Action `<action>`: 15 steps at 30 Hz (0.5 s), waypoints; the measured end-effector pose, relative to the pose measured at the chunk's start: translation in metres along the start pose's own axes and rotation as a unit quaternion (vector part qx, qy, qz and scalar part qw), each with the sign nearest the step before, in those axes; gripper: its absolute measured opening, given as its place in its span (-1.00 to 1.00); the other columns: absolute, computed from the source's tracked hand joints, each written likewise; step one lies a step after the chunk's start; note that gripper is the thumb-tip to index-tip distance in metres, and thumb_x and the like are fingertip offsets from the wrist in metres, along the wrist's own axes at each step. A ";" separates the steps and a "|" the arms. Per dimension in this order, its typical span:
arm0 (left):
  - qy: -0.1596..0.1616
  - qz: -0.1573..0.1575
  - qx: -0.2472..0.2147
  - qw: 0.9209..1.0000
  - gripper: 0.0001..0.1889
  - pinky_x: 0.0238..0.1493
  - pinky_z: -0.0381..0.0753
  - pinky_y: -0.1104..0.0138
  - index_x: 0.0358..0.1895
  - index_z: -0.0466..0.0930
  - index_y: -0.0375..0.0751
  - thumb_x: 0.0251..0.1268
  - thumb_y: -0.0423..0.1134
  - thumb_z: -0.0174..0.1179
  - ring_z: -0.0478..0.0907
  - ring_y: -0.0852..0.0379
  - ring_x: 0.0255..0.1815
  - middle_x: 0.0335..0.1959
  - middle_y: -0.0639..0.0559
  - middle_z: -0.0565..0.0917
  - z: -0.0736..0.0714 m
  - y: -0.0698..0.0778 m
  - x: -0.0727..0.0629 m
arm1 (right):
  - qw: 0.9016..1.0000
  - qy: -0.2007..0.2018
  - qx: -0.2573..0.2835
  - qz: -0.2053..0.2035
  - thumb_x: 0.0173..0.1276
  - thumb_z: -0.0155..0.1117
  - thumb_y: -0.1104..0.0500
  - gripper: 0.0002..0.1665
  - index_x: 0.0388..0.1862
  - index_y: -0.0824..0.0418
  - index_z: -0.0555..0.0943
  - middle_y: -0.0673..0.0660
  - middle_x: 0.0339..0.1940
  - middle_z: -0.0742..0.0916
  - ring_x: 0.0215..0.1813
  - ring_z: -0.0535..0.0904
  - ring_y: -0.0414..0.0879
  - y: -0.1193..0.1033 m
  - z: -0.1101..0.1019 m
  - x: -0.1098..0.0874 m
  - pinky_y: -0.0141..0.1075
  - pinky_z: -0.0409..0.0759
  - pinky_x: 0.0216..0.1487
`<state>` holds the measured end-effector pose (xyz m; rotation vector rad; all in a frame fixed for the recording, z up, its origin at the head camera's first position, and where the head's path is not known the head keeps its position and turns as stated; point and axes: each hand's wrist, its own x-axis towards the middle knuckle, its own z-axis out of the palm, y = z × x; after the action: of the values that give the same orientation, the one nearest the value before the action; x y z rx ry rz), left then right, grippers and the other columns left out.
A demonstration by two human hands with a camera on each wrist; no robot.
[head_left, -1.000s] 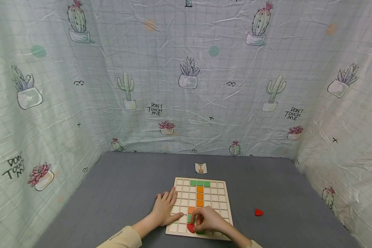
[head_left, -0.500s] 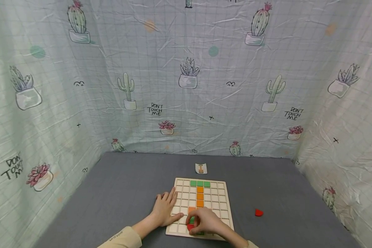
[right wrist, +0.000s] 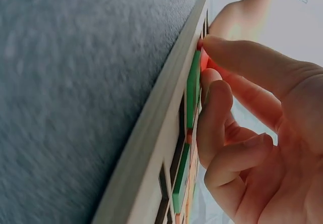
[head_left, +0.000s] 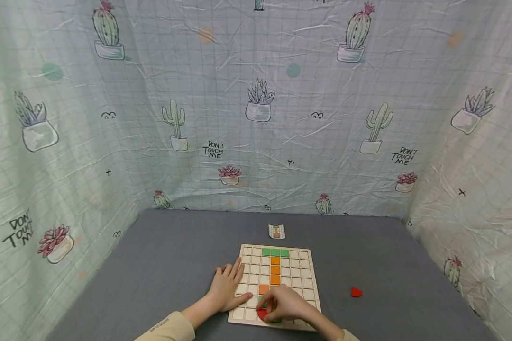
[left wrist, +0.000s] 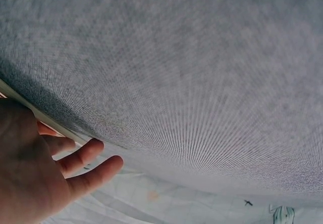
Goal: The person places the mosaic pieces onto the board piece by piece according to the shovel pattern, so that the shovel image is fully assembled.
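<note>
A square wooden grid board [head_left: 300, 265] lies on the table, with green and orange square tiles set in some cells. My left hand [head_left: 227, 286] rests on the board's left edge, fingers spread and thumb reaching over the front-left cells. At the front, my right hand [head_left: 285, 303] pinches a red quarter-round tile [head_left: 262, 314] between thumb and finger, at a front-row cell. In the right wrist view the thumb touches this red tile [right wrist: 204, 57] beside a green tile [right wrist: 193, 88]. The right hand hides part of the board's front cells.
Another red tile [head_left: 356, 292], rounded on one side, lies on the grey table [head_left: 392, 265] to the right of the board. Behind the board lies a small printed pattern card [head_left: 276, 231]. Cactus-print cloth [head_left: 260, 156] encloses the back and sides.
My right hand shifts slightly over the front cells, its fingers moving a little around the red tile, which turns slightly. My left hand stays on the board's edge.
</note>
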<state>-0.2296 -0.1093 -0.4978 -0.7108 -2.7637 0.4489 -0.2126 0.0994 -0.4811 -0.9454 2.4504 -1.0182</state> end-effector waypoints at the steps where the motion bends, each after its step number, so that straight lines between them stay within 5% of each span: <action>1: 0.000 0.001 0.000 1.000 -0.12 -0.30 0.29 0.12 0.26 0.29 -0.15 0.07 0.47 -0.34 0.37 0.03 -0.04 0.31 -0.08 0.29 0.000 0.000 0.000 | 1.000 -0.003 0.004 -0.006 -0.09 0.40 0.23 -0.75 -0.33 0.08 0.70 -0.11 -0.69 0.63 -0.69 0.35 -0.44 0.001 -0.001 0.000 -0.53 0.33 -0.63; 8: -0.001 0.001 -0.002 1.000 -0.12 -0.30 0.29 0.11 0.26 0.29 -0.16 0.08 0.47 -0.35 0.37 0.02 -0.02 0.31 -0.08 0.29 0.002 -0.001 0.002 | 0.999 -0.025 0.037 -0.028 -0.08 0.40 0.27 -0.74 -0.31 0.14 0.69 0.07 -0.65 0.68 -0.67 0.40 -0.44 0.009 -0.008 0.002 -0.51 0.39 -0.62; 15: -0.001 -0.001 -0.009 1.000 -0.13 -0.29 0.29 0.11 0.26 0.29 -0.16 0.08 0.46 -0.33 0.37 0.02 -0.03 0.31 -0.09 0.29 0.001 0.000 0.001 | 0.999 -0.035 -0.033 -0.023 -0.08 0.41 0.19 -0.76 -0.33 0.03 0.71 -0.07 -0.69 0.66 -0.70 0.38 -0.47 0.004 -0.011 0.003 -0.52 0.37 -0.66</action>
<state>-0.2303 -0.1094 -0.4982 -0.7117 -2.7740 0.4266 -0.2224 0.1049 -0.4761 -1.0463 2.4277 -0.9085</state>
